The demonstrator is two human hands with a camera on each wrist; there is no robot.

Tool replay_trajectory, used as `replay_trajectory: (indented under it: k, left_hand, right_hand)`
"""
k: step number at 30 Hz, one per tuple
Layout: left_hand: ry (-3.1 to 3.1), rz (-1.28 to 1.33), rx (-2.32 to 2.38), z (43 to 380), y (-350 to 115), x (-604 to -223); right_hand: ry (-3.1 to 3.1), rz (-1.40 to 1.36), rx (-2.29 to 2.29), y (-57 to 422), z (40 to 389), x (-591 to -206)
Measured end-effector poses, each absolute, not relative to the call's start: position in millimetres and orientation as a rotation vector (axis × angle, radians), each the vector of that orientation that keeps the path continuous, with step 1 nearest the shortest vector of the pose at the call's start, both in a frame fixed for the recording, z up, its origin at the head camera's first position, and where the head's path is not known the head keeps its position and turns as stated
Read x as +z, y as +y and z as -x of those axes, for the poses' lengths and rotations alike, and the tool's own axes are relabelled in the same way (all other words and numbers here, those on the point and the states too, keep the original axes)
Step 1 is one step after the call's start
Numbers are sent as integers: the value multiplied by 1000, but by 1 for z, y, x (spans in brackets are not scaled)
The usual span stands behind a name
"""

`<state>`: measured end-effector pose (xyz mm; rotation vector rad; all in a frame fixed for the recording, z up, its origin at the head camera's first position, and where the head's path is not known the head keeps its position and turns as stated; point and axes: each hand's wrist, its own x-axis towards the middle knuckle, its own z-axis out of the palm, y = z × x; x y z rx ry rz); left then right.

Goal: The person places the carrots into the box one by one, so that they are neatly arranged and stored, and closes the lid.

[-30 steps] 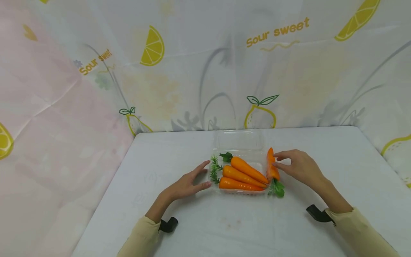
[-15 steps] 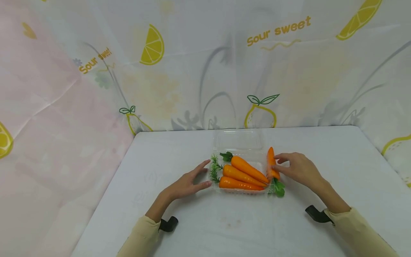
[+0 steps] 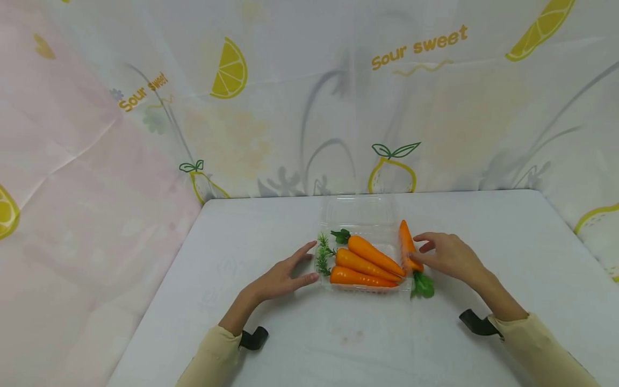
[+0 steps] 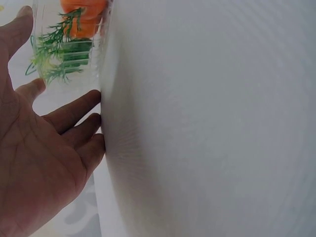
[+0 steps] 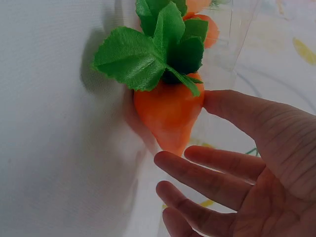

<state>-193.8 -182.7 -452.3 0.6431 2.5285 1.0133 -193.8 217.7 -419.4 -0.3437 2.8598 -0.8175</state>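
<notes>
Three orange carrots (image 3: 369, 264) lie side by side in a clear plastic clamshell box (image 3: 360, 287), its lid (image 3: 359, 210) folded open at the back. Feathery green leaves (image 3: 323, 255) fill the box's left end. My left hand (image 3: 280, 277) rests at that end, thumb and fingers spread along the edge. Outside the right wall lies another carrot (image 3: 408, 244), tip pointing away, broad leaves (image 3: 423, 285) toward me. My right hand (image 3: 450, 255) is beside it. In the right wrist view the thumb (image 5: 229, 106) touches its thick end, while the fingers (image 5: 202, 177) stay loosely extended near its tip.
A white table (image 3: 251, 231) carries everything. Behind it hangs a pale curtain (image 3: 300, 107) printed with lemons and words. A black wrist mount (image 3: 253, 338) sits at the left sleeve and another black mount (image 3: 479, 323) at the right.
The carrot outside the box has turned slightly, its tip shifting left and its leaves right. My right hand has lowered a little toward me along it. The left hand has stayed put.
</notes>
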Motion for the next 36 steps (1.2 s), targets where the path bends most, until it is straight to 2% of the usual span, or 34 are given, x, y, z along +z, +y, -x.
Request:
replay_trajectory:
  k: [36]
  left_hand:
    - [2536, -650, 1011, 195, -183, -457]
  right_hand:
    - [2879, 295, -738, 240, 191, -412]
